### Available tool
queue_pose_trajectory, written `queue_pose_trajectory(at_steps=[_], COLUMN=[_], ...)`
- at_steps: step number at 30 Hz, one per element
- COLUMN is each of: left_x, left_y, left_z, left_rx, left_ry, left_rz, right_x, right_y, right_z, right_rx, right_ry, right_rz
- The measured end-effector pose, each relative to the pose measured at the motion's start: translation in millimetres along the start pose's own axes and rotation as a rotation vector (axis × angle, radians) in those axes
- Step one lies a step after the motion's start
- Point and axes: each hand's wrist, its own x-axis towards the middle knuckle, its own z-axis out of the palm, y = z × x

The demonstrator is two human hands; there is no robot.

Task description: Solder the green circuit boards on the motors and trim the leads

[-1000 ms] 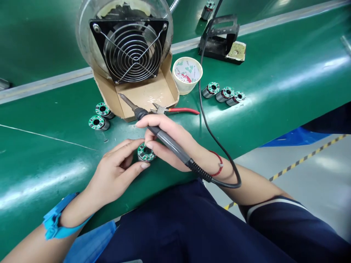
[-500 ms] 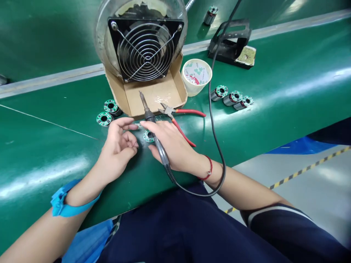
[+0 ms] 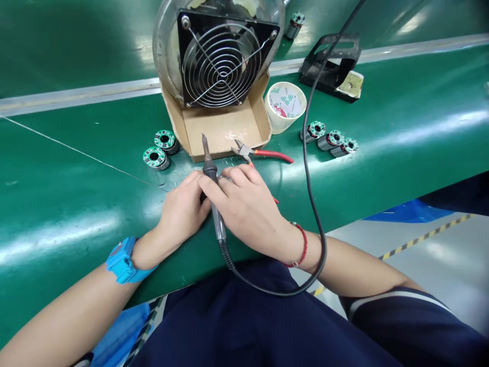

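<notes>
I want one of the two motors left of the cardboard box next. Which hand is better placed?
The left hand, I'd judge: it's nearer the two motors, and the right hand holds the iron. Whether the left fingers are free is hidden, though.

Glossy green tabletop (image 3: 95, 204), matt brown cardboard tray (image 3: 217, 151)

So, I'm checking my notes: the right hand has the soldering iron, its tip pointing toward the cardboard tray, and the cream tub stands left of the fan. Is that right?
Not quite: in the head view, the cream tub stands right of the fan. The rest holds: the right hand has the soldering iron, its tip pointing toward the cardboard tray.
</notes>
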Motion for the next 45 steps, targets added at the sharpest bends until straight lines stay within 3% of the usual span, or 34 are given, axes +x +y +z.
queue_pose_trajectory(at_steps=[9, 13, 18, 22, 27, 33, 35, 38, 40, 43, 45], left_x=[1, -4, -11, -10, -11, -13, -12, -11, -11, -10, -10], left_y=[2, 3, 16, 24, 26, 28, 27, 23, 18, 11, 8], left_z=[1.1, -8.6, -20.6, -26.1, -26.8, -27.3, -31.7, -38.9, -40.6, -37.1, -33.6], left_rx=[-0.027, -0.324, -0.798, -0.909, -0.909, -0.804, -0.593, -0.079, 0.147, 0.216, 0.232], left_ry=[-0.031, -0.045, -0.046, -0.085, -0.003, 0.032, 0.033, 0.083, 0.106, 0.095, 0.086], left_rz=[-0.049, -0.141, -0.144, -0.137, -0.107, -0.079, 0.017, 0.198, 0.236, 0.177, 0.164], right_x=[3, -4, -12, -12, -11, -13, -14, -16, -20, -28, -37], right_y=[9, 6, -4, -11, -8, -5, -4, 0, 4, 14, 21], right_z=[4, -5, 0, 16, 21, 21, 22, 21, 17, 9, 6], right_rx=[0.069, 0.089, 0.488, 0.594, 0.629, 0.703, 0.681, 0.691, 0.719, 0.754, 0.760], right_ry=[0.057, 0.122, 0.303, 0.384, 0.487, 0.529, 0.546, 0.536, 0.495, 0.455, 0.485], right_rz=[-0.017, 0.082, 0.088, 0.105, 0.141, 0.080, 0.115, 0.212, 0.307, 0.389, 0.360])
